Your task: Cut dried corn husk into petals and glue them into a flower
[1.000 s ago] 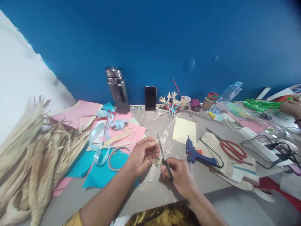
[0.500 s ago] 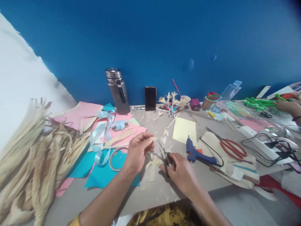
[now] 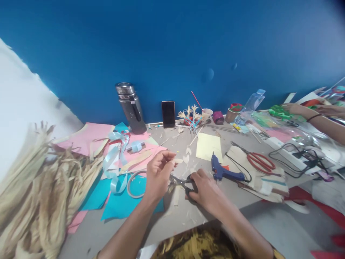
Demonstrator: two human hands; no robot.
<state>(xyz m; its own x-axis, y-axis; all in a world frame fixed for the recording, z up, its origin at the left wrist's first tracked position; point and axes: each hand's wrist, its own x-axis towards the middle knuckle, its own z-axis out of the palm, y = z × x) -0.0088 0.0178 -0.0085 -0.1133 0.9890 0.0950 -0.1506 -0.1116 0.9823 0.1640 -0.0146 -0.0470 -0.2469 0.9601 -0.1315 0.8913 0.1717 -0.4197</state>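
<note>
Between the thumb and fingers of my left hand (image 3: 161, 173) is a small pale piece of corn husk (image 3: 178, 161). My right hand (image 3: 206, 189) grips black-handled scissors (image 3: 181, 182) by their loops. The blades are spread apart and point left, just below the husk piece and close to my left palm. Beneath the scissors lies a cut husk strip (image 3: 176, 197), partly hidden by them. Small petal-shaped husk cuttings (image 3: 186, 158) are scattered beyond my hands. A blue glue gun (image 3: 225, 171) rests right of my right hand.
Dried corn husks (image 3: 48, 194) pile up at the left beside teal paper (image 3: 118, 207) and a tape ring (image 3: 129, 185). A flask (image 3: 132, 109), phone (image 3: 168, 114) and husk flowers (image 3: 191, 117) stand along the wall. Red-handled scissors (image 3: 261, 162) lie right. Another person's arms (image 3: 320, 117) reach over green material.
My right hand has turned the scissors from pointing up at the husk piece to pointing left below it, blades wider apart. The other person's arms reach further in.
</note>
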